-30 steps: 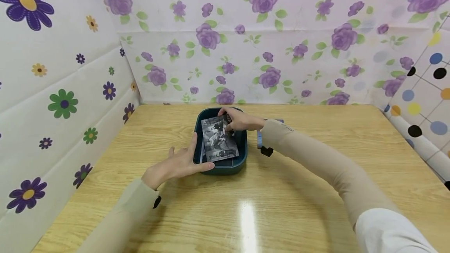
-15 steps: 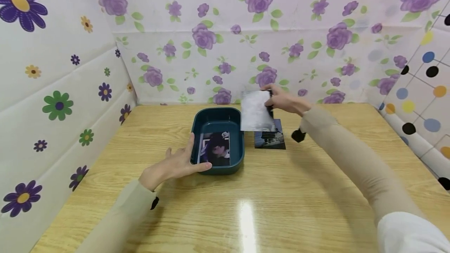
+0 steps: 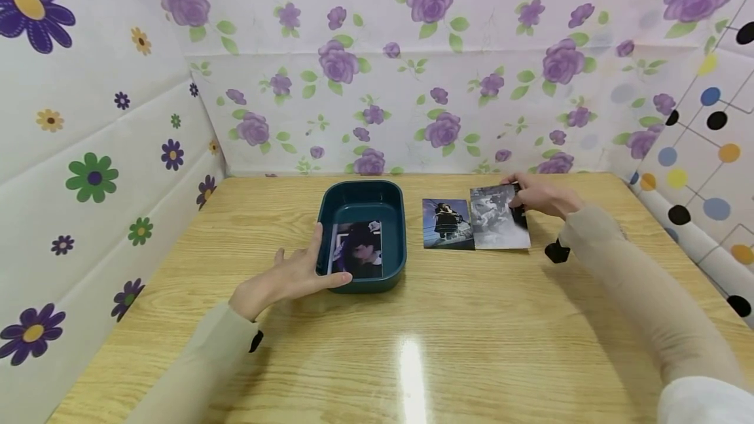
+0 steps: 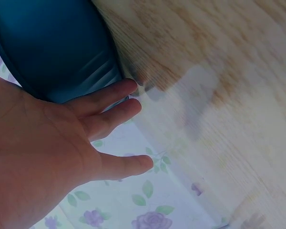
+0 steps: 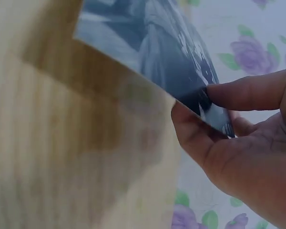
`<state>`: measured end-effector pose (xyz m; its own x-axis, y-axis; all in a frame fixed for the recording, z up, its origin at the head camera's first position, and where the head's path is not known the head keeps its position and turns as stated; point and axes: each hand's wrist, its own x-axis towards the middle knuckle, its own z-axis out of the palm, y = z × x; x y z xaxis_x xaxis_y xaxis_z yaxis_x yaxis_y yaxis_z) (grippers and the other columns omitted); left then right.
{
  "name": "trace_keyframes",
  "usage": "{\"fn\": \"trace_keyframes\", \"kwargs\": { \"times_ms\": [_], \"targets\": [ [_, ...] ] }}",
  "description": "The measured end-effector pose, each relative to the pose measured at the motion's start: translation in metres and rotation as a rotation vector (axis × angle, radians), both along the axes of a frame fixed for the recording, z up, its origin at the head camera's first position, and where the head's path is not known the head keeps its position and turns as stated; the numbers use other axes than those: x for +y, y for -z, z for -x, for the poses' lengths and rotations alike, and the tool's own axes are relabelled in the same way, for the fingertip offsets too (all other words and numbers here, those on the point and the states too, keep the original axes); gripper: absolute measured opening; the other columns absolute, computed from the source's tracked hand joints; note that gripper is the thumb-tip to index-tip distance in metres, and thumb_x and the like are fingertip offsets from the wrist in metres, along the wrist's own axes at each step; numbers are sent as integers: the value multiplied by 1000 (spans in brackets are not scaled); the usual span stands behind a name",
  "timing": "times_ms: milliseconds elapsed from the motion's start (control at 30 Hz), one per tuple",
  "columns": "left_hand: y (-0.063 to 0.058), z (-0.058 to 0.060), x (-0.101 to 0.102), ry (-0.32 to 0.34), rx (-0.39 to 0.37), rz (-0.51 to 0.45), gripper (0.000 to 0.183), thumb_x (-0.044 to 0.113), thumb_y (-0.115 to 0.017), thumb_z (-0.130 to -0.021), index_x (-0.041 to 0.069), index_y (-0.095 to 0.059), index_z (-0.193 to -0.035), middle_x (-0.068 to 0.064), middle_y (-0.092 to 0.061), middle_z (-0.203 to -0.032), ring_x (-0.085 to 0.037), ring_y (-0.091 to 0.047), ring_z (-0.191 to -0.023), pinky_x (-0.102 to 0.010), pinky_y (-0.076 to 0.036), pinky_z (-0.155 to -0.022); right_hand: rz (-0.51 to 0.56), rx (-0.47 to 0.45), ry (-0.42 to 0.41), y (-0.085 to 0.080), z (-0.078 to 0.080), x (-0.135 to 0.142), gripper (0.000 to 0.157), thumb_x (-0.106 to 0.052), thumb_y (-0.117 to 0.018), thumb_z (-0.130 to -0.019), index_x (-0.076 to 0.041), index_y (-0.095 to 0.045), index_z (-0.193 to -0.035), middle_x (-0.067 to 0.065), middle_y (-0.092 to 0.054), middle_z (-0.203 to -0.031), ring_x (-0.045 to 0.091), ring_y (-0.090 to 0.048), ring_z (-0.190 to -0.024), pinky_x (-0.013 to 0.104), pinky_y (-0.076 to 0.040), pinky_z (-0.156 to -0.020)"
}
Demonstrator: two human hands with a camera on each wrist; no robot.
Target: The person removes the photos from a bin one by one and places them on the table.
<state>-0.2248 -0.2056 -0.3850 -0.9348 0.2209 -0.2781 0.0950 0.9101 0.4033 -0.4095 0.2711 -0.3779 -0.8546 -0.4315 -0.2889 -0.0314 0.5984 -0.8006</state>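
My right hand [image 3: 542, 195] pinches the right edge of a black-and-white photo [image 3: 497, 218] between thumb and fingers. In the right wrist view the photo [image 5: 152, 47] bows slightly, its held edge raised over the wood. Just left of it a bluish photo [image 3: 446, 222] of a dark figure lies flat on the table. My left hand [image 3: 288, 280] rests against the left front corner of a dark teal bin [image 3: 396, 267], fingers spread and straight, thumb along the front rim. A photo [image 3: 358, 250] of a dark-haired person lies inside the bin, toward its front.
The wooden table [image 3: 377, 352] runs back to a white cloth wall [image 3: 377, 84] with purple roses. Patterned cloths also stand at its left and right sides. A bright reflection crosses the table's front.
My right hand has lifted the black-and-white photo out of the bin and carried it right, beside the bluish photo. The photo beneath it in the bin shows now. My left hand stays at the bin.
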Motion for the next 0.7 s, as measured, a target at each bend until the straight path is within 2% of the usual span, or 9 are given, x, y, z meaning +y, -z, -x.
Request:
{"fn": "trace_keyframes", "kwargs": {
  "times_ms": [100, 200, 300, 400, 533, 700],
  "targets": [
    [0, 0, 1, 4, 0, -11, 124, 82, -50, -77, 15, 23, -152, -23, -24, -157, -42, -25, -145, -72, 7, -110, -73, 66, 9, 8, -1, 0, 56, 8, -48, -88, 6, -27, -141, 31, -32, -139, 30, -49, -99, 34, -46, -75],
    [0, 0, 1, 5, 4, -19, 124, 81, -50, -78, 14, 23, -152, -25, -24, -157, -44, -25, -145, -72, 7, -110, -178, 189, 24, 17, 1, -5, 49, 6, -53, -87, 7, -36, -134, 31, -36, -135, 30, -46, -92, 36, -42, -71],
    [0, 1, 1, 9, 5, -21, 124, 81, -50, -77, 14, 23, -152, -25, -25, -157, -44, -25, -145, -72, 8, -110, -258, 314, 36, 24, 2, -8, 45, 4, -59, -85, 11, -42, -126, 34, -43, -129, 38, -47, -102, 45, -43, -79],
    [0, 2, 0, 14, 7, -17, 124, 81, -49, -78, 13, 24, -152, -27, -25, -156, -45, -25, -144, -72, 8, -109, -316, 403, 39, 28, 2, -11, 44, 1, -63, -85, 13, -45, -123, 37, -45, -126, 46, -45, -115, 55, -41, -93],
    [0, 2, 0, 18, 10, -8, 124, 81, -49, -78, 12, 24, -151, -29, -26, -155, -47, -25, -144, -73, 7, -109, -366, 440, 60, 30, 0, -14, 44, -5, -68, -84, 12, -48, -120, 36, -47, -124, 51, -38, -120, 59, -34, -101],
    [0, 1, 0, 17, 6, -9, 124, 82, -49, -78, 13, 24, -151, -29, -27, -154, -46, -26, -143, -72, 7, -110, -461, 454, 94, 30, -3, -17, 46, -13, -69, -86, 7, -50, -122, 34, -43, -124, 51, -30, -118, 61, -29, -98]
  ]
}}
